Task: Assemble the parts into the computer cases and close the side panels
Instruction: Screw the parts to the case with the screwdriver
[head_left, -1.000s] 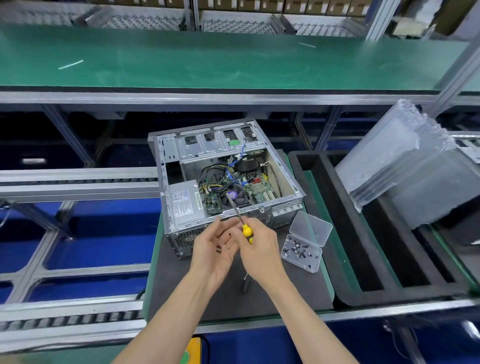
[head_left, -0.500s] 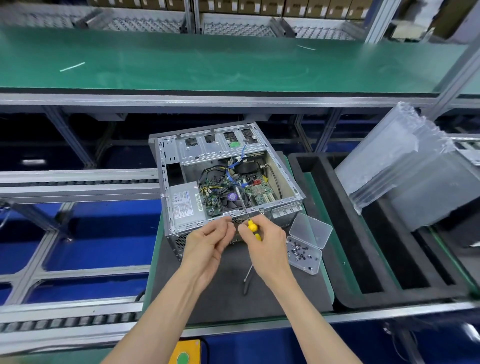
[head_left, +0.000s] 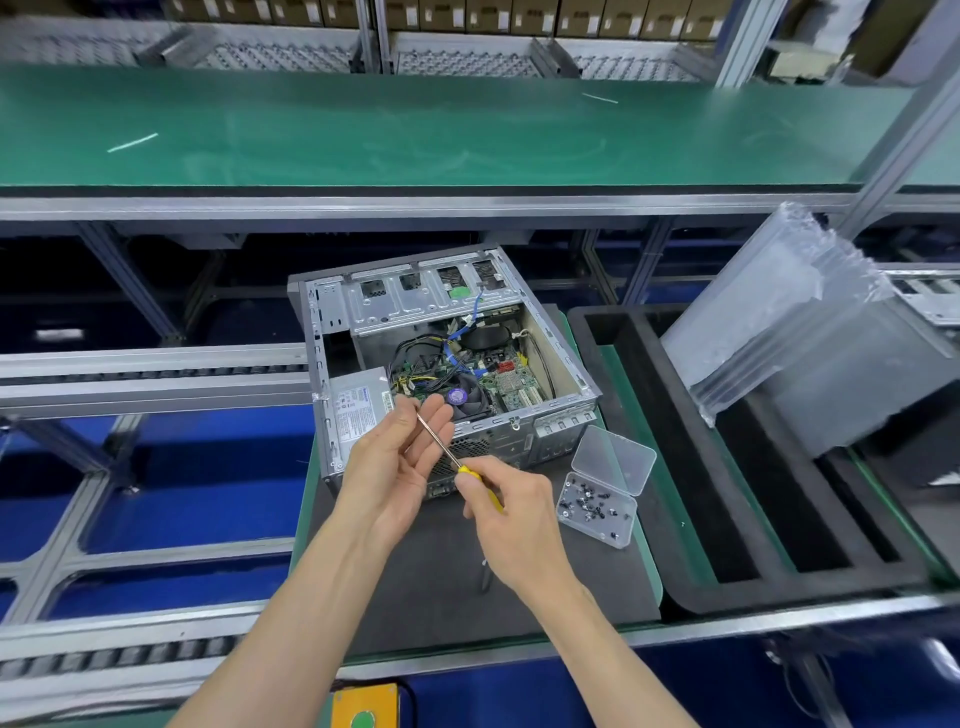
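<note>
An open computer case (head_left: 332, 332) lies on its side on a dark mat (head_left: 415, 597), showing the motherboard, a fan (head_left: 467, 397) and a power supply (head_left: 356, 410). My right hand (head_left: 511, 512) grips the yellow handle of a screwdriver (head_left: 439, 441) in front of the case. The shaft slants up and left into my left hand (head_left: 387, 467). That hand is palm up, with thumb and fingertips closed around the tip. I cannot see whether a screw sits there.
A clear plastic box of several screws (head_left: 597, 512) lies open at the right of the case. A second tool (head_left: 485, 577) lies on the mat under my right wrist. A black foam tray (head_left: 675, 467) and stacked plastic bags (head_left: 769, 322) are at the right. A green conveyor (head_left: 415, 130) runs behind.
Both hands have risen toward the case. The screwdriver has swung from pointing up to slanting left, and my left hand has turned palm up around its tip.
</note>
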